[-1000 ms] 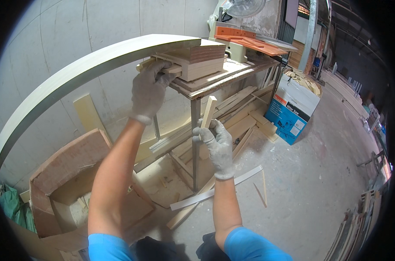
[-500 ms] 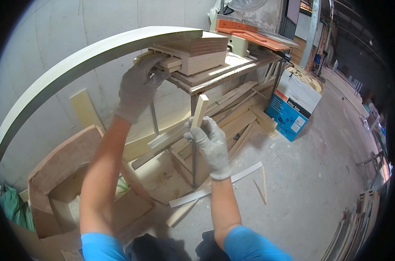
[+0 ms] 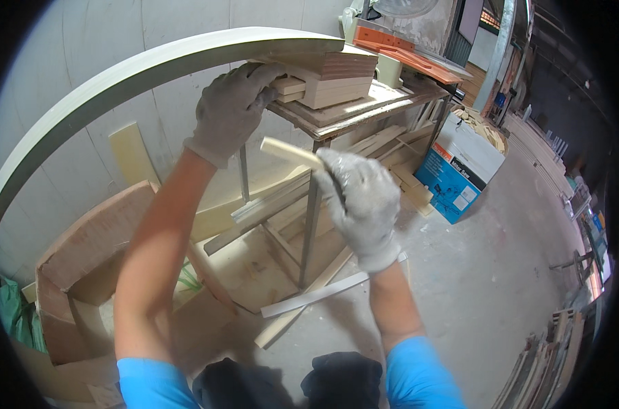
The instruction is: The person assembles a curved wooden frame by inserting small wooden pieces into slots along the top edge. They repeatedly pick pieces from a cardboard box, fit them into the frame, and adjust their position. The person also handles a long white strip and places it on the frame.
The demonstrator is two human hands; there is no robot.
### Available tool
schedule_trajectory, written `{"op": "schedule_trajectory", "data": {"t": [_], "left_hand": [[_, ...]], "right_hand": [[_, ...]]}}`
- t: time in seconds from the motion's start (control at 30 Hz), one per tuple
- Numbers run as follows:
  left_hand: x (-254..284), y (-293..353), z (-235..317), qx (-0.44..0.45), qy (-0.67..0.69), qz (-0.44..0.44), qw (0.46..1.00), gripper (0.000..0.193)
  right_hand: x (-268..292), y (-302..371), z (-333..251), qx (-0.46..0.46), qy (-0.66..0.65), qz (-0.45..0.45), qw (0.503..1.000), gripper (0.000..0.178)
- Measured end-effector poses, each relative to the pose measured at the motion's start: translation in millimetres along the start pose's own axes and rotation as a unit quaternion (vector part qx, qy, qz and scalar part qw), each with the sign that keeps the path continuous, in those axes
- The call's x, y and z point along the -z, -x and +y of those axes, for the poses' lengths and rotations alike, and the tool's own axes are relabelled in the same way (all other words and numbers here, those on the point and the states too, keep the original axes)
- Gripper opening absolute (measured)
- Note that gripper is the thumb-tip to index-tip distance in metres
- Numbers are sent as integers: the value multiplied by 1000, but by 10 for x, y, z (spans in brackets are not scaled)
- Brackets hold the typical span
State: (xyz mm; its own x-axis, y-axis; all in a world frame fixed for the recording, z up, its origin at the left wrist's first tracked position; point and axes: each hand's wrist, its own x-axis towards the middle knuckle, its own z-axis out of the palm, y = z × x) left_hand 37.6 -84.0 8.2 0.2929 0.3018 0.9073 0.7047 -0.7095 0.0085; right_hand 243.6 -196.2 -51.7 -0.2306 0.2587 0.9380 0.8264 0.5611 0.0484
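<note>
In its grey-white glove, my right hand (image 3: 364, 208) is closed round one end of a short pale wooden strip (image 3: 290, 153). The strip's free end points left, in front of the bench. My left hand (image 3: 231, 112), gloved too, is closed at the left end of a stack of wooden blocks (image 3: 336, 93) on the bench. Its fingers curl against the short wooden strips (image 3: 288, 87) sticking out there, and the fingertips are partly hidden. Over the stack rests the end of a long curved pale board (image 3: 152, 68) that sweeps down to the left.
The worn wooden bench (image 3: 316, 129) has an orange-topped machine (image 3: 418, 60) at its far end. Timber offcuts (image 3: 275, 204) lie beneath it. A blue and white carton (image 3: 452, 170) full of wood scraps stands to the right. An open cardboard box (image 3: 94, 245) is at lower left.
My right hand has risen and moved right, turning the strip from upright to pointing left. My left hand has stayed by the protruding strips, while the view has shifted slightly.
</note>
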Motion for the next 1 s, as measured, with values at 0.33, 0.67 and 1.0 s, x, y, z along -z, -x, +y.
{"op": "schedule_trajectory", "data": {"t": [0.33,0.67,1.0], "left_hand": [[-306,205,58,418,591,36,689,29],[-422,212,128,444,693,66,564,18],[-375,266,215,357,543,113,752,33]], "right_hand": [[50,-446,247,167,145,-12,975,31],[-108,-572,323,244,165,3,956,25],[86,-587,335,54,-15,28,998,19]]}}
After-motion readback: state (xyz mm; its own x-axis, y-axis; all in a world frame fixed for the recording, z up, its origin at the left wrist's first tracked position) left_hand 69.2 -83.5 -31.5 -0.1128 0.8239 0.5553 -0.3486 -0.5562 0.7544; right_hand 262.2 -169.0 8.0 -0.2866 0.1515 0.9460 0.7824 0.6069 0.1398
